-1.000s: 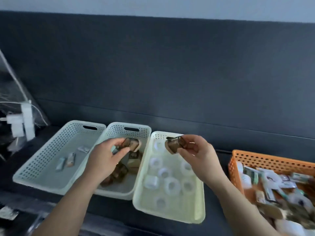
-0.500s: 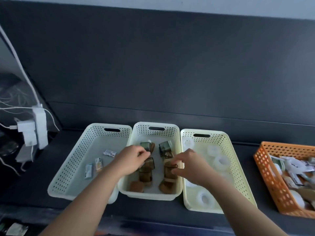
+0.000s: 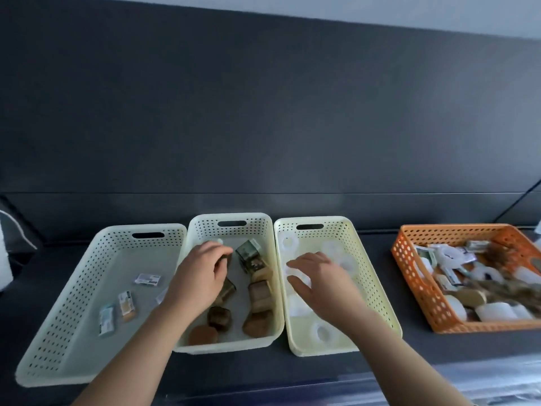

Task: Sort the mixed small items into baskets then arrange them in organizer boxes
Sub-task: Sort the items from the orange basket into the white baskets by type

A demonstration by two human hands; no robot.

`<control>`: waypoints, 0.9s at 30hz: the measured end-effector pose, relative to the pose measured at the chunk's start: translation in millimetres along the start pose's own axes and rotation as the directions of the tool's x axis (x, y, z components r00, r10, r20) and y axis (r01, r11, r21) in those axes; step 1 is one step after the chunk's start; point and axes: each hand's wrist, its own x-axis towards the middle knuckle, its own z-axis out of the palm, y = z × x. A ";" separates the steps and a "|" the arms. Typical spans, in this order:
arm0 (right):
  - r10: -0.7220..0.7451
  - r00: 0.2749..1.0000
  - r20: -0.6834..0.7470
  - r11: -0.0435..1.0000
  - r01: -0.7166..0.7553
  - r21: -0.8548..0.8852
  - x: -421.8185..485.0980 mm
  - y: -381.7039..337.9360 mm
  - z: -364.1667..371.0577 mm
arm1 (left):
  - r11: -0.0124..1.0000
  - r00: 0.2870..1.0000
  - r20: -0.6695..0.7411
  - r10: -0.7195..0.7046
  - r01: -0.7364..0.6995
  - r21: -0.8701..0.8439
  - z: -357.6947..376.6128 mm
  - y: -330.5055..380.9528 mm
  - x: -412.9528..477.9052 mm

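Cream baskets (image 3: 58, 347), three, on the worktop (image 3: 409, 353). Left hand (image 3: 202, 276) is curled over brown pieces (image 3: 219, 317) in the middle basket (image 3: 231, 347); grip cannot be told. Right hand (image 3: 319, 279), spread and empty, has been moved from there to above the white rings (image 3: 322, 332). Orange basket (image 3: 409, 273), beyond, heaped: sorting judged unfinished.

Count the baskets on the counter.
4: the left cream basket, the middle cream basket and the right cream basket side by side, the orange basket apart at far right. None looks hidden.

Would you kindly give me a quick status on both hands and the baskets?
Left hand curled over middle basket, grip unclear. Right hand open above right basket. Orange basket holds unsorted mix.
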 end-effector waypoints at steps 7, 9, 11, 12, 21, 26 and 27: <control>0.171 0.974 -0.148 0.981 -0.181 -0.062 -45.4 84.9 -59.9 | 0.960 0.957 -0.072 0.281 -0.280 0.026 19.0 107.4 33.0; 0.236 0.957 -0.167 0.965 -0.251 -0.078 -62.6 116.7 -78.9 | 0.934 0.932 -0.054 0.357 -0.357 0.012 34.5 142.4 42.5; 0.312 0.930 -0.193 0.942 -0.330 -0.067 -80.2 153.1 -96.1 | 0.913 0.913 -0.031 0.407 -0.408 -0.020 56.3 179.0 51.1; 0.349 0.915 -0.203 0.929 -0.365 -0.051 -88.5 171.9 -104.4 | 0.905 0.906 -0.024 0.423 -0.423 -0.035 68.3 198.2 55.1; 0.471 0.876 -0.102 0.882 -0.471 0.022 -124.4 336.0 -153.9 | 0.915 0.878 0.258 0.403 -0.384 -0.124 190.9 343.8 109.0; 0.396 0.918 0.005 0.918 -0.396 -0.004 -110.1 381.4 -159.6 | 0.924 0.811 0.459 0.363 -0.378 -0.064 249.9 385.0 132.6; 0.374 0.927 0.034 0.927 -0.373 -0.034 -104.6 387.0 -159.5 | 0.923 0.797 0.492 0.351 -0.382 -0.041 258.2 388.5 134.8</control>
